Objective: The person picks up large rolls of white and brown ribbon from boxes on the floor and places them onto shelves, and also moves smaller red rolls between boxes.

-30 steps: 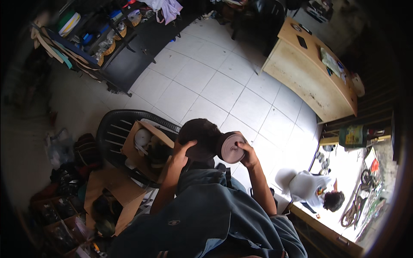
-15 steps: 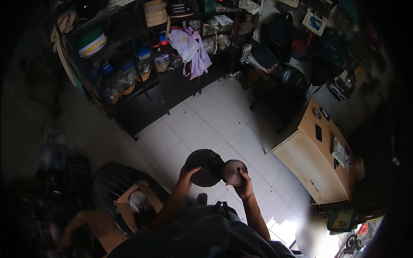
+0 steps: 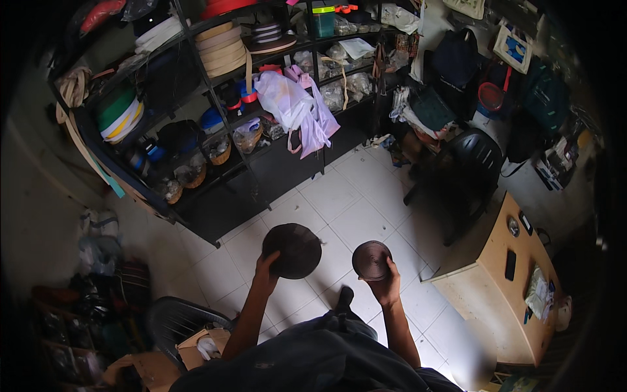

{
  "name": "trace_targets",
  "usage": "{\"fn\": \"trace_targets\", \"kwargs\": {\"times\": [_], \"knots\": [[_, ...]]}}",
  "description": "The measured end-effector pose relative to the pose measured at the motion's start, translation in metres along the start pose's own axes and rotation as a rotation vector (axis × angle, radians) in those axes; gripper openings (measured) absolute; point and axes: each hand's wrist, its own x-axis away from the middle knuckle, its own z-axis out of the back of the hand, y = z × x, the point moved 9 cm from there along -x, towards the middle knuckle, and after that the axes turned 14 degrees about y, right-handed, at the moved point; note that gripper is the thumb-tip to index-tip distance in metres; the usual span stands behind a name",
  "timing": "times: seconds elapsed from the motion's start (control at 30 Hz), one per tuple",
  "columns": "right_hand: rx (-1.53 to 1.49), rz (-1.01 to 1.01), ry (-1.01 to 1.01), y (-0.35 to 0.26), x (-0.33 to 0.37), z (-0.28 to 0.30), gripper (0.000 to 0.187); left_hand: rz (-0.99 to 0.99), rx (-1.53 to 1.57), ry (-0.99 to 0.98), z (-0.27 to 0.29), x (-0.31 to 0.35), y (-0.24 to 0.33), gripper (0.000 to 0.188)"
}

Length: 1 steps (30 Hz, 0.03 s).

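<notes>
My left hand (image 3: 265, 270) grips a large, dark roll of webbing (image 3: 294, 251) by its near left edge, thumb on top of the flat face. In my right hand (image 3: 386, 286) is a smaller brown roll of webbing (image 3: 371, 260), its wound rings showing; the thumb lies along its right edge. Both rolls are held up in front of my body, above the tiled floor, with a gap between them. The fingers beneath each roll are mostly hidden.
Black shelving (image 3: 215, 98) at the far side holds webbing rolls, baskets and a lilac plastic bag (image 3: 284, 98). On the right stand a black chair (image 3: 471, 170) and a wooden desk (image 3: 499, 281) with a phone. A dark chair (image 3: 171, 326) with a cardboard box (image 3: 193, 349) is near left.
The two rolls, which were touching or overlapping, are now apart: the larger one has moved left, the smaller one right. My view has shifted, and the room looks brighter.
</notes>
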Motion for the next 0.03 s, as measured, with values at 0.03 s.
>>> {"fn": "trace_targets", "kwargs": {"times": [0.03], "knots": [[0.004, -0.004, -0.008, -0.0151, -0.0205, -0.0059, 0.052, -0.003, 0.026, -0.010, -0.0056, -0.0199, 0.0019, 0.050]]}}
